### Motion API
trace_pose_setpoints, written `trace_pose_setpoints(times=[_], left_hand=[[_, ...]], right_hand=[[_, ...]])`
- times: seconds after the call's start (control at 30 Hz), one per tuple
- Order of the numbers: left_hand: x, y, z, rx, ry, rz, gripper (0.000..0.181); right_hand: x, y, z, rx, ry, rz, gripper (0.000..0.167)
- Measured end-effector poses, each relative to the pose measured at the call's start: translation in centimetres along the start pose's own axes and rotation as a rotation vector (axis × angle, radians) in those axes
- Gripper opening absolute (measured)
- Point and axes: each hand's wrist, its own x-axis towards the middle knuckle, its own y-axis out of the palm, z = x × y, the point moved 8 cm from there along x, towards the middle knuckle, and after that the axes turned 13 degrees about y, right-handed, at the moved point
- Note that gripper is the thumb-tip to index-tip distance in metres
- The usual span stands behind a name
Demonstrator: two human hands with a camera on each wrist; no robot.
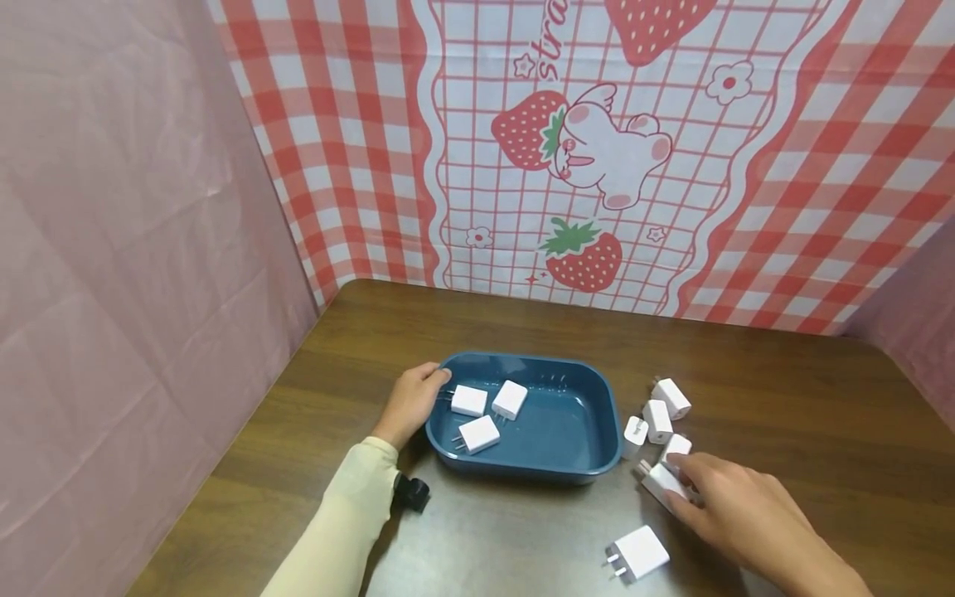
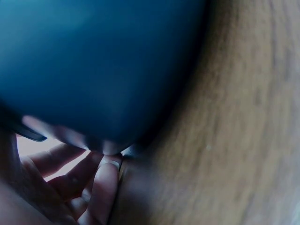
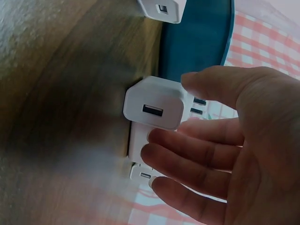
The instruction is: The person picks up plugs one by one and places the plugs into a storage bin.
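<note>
At the tray's left end, my left hand (image 1: 410, 404) grips the rim of the blue tray (image 1: 552, 439), thumb over the edge and fingers against the outside. Three white plug chargers (image 1: 477, 434) lie in its left half. To the right of the tray, my right hand (image 1: 746, 514) pinches a white charger (image 1: 660, 487) between thumb and fingertips, low at the table. The right wrist view shows this charger's (image 3: 153, 101) USB port, its prongs pointing away; the other fingers are spread beside it. Another charger (image 1: 677, 446) sits just behind it.
Several more chargers (image 1: 658, 421) stand close to the tray's right end, one upright charger (image 1: 633, 437) near its wall. Nearer the front, a single charger (image 1: 640, 554) lies with prongs leftward. A checked strawberry cloth (image 1: 485, 199) hangs behind the wooden table (image 1: 298, 414).
</note>
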Motion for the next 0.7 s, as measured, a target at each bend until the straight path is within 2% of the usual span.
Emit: trace_pose_setpoints(times=[0.2,0.33,0.57,0.7], left_hand=[[0.0,0.0,-0.1,0.005,0.010,-0.004,0.040],[0.0,-0.1,-0.1,0.009,0.009,-0.009,0.039],[-0.1,0.1,0.0,0.000,-0.009,0.002,0.041],[-0.1,0.0,0.1,-0.001,-0.010,0.002,0.041]], right_hand=[[0.0,-0.5,0.3,-0.011,-0.021,-0.092,0.041],[0.2,-0.3,0.5,0.002,-0.002,-0.074,0.040],[0.4,0.7,0.4,0.009,0.054,0.032,0.043],[0.4,0.9,0.4,0.007,0.068,0.058,0.047]])
